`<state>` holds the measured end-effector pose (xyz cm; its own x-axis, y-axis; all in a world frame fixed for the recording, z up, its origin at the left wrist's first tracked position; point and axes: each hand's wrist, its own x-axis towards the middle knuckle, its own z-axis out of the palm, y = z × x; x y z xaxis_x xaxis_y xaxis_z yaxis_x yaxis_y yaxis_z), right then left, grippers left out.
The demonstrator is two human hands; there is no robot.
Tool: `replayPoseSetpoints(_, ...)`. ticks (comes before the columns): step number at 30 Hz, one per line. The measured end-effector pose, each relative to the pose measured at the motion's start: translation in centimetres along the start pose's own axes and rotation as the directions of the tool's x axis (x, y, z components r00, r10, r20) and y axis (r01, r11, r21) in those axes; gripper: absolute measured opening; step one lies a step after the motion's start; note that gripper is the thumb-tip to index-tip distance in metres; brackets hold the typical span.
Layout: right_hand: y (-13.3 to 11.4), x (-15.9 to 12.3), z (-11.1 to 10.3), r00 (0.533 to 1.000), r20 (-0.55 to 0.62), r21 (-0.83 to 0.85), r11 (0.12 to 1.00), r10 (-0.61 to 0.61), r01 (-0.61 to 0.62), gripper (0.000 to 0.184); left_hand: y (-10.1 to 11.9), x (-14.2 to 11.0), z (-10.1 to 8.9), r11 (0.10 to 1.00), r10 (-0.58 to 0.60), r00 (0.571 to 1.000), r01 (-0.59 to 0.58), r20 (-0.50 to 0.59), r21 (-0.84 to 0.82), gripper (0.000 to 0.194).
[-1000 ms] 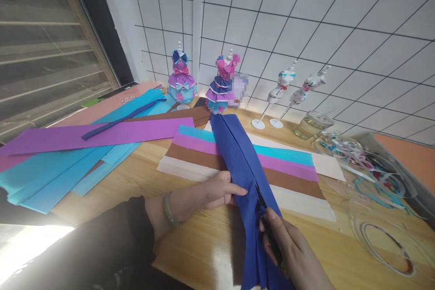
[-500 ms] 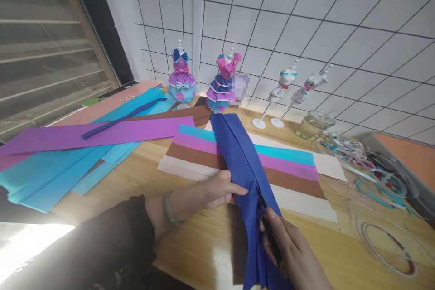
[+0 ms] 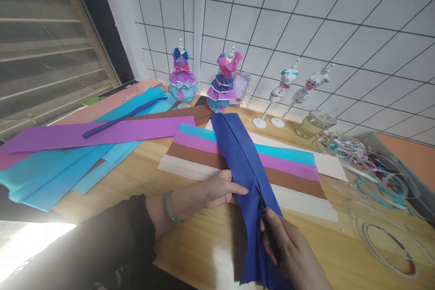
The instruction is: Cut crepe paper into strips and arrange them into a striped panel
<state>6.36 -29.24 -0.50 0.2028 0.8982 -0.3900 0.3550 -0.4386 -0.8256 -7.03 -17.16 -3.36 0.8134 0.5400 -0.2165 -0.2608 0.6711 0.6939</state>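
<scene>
A long strip of dark blue crepe paper (image 3: 239, 145) runs from the middle of the table down to the near edge. My left hand (image 3: 224, 189) pinches its left side, index finger lying on top and thumb side hidden beneath. In my right hand (image 3: 288, 247) is a pair of black scissors (image 3: 271, 231), the tips pointing up along the strip into a slit. Below the tips the blue paper is parted into pieces that hang toward me. Under it lie turquoise, purple, brown and white paper strips (image 3: 294, 182), overlapped in bands.
More purple (image 3: 102, 135) and light blue paper (image 3: 64, 176) is heaped at left. Two small dressed mannequins (image 3: 183, 77) and two barer mannequins (image 3: 283, 84) stand along the tiled wall. A glass jar (image 3: 314, 123), tangled ribbons (image 3: 367, 158) and a clear ribbon roll (image 3: 389, 249) are at right.
The lower loose end of the blue paper has shifted slightly left and up. Both hands and the scissors stay almost in the same place.
</scene>
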Motion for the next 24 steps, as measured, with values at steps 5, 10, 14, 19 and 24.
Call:
replayPoseSetpoints(5, 0.4, 0.2, 0.1, 1.0, -0.001, -0.02, 1.0, 0.007, -0.007, 0.048, 0.0, 0.1, 0.0, 1.0, 0.018, 1.0, -0.018, -0.023, 0.006, 0.036)
replayPoseSetpoints(10, 0.7, 0.3, 0.1, 0.999, 0.035, -0.051, 0.999, 0.005, -0.003, 0.049, -0.4, 0.4, -0.6, 0.994, 0.052, 0.996, -0.045, -0.067, 0.097, 0.039)
replayPoseSetpoints(14, 0.4, 0.2, 0.2, 0.998, 0.031, -0.021, 0.998, 0.052, -0.051, 0.05, -0.7, 0.5, -1.0, 0.988, 0.056, 0.996, -0.045, -0.065, 0.149, 0.039)
replayPoseSetpoints(19, -0.3, 0.3, 0.1, 0.998, 0.044, -0.002, 0.999, 0.034, -0.034, 0.049, -0.6, 0.2, -0.9, 0.992, 0.044, 0.999, -0.045, 0.008, 0.121, 0.038)
replayPoseSetpoints(24, -0.7, 0.8, 0.0, 0.998, 0.067, -0.035, 0.999, 0.022, -0.019, 0.049, -0.7, 0.1, -0.7, 0.993, 0.056, 0.998, -0.057, 0.018, 0.107, 0.038)
